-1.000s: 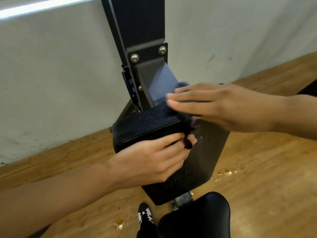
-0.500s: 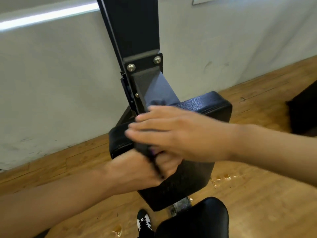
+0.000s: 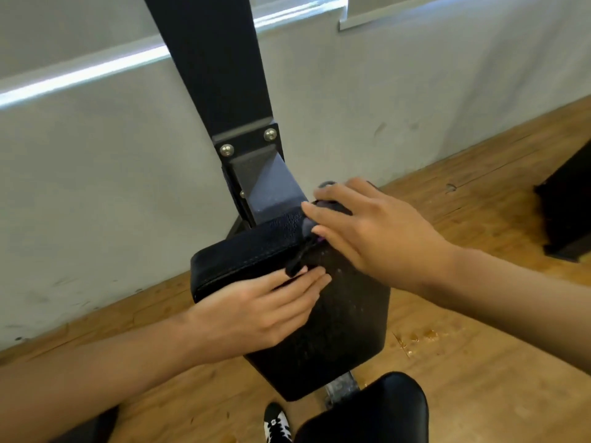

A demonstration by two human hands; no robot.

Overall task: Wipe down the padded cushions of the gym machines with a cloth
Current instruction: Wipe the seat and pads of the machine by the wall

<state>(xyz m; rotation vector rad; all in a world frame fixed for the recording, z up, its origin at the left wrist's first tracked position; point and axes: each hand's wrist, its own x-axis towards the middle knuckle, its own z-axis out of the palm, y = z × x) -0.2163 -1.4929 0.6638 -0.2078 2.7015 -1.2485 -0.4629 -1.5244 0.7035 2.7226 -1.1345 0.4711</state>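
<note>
**Pale wall, plank floor, a strip of daylight**

A pale grey wall [image 3: 96, 193] is filling the view from 9 to 2 o'clock, showing dark scuffs low down toward 8 o'clock. A bright strip of daylight [image 3: 80, 78] is running across it from 10 to 12 o'clock, and a pale flat panel [image 3: 367, 8] is hanging at 1 o'clock. A wooden plank floor [image 3: 495, 362] is spreading from 3 round to 8 o'clock. Small wet spots [image 3: 419, 335] are glistening on it at 4 o'clock. A dark block [image 3: 566, 212] is standing on the floor at 3 o'clock, cut by the edge.
</note>
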